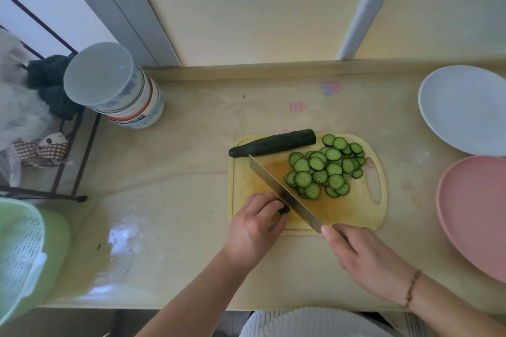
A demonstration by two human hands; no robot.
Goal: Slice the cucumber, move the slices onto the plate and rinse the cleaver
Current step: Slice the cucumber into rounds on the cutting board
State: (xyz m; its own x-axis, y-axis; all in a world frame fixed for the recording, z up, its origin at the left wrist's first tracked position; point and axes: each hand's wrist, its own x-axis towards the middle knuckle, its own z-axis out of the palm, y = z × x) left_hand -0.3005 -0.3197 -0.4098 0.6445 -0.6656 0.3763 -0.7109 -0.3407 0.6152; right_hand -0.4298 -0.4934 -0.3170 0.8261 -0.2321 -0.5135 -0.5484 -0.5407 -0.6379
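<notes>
A yellow cutting board (353, 213) lies on the counter. My right hand (364, 260) grips the handle of the cleaver (284, 194), whose blade runs diagonally across the board. My left hand (254, 224) pinches a short dark cucumber end (283, 208) against the left side of the blade. A pile of several green cucumber slices (325, 169) lies to the right of the blade. A long uncut piece of cucumber (273, 143) rests along the board's far edge. A pale blue plate (462, 109) sits at the far right.
A pink plate (476, 216) lies right of the board, below the blue one. A stack of bowls (117, 90) stands at the far left of the counter beside a dark wire rack (68, 172). A green basket (24, 249) sits at the left edge.
</notes>
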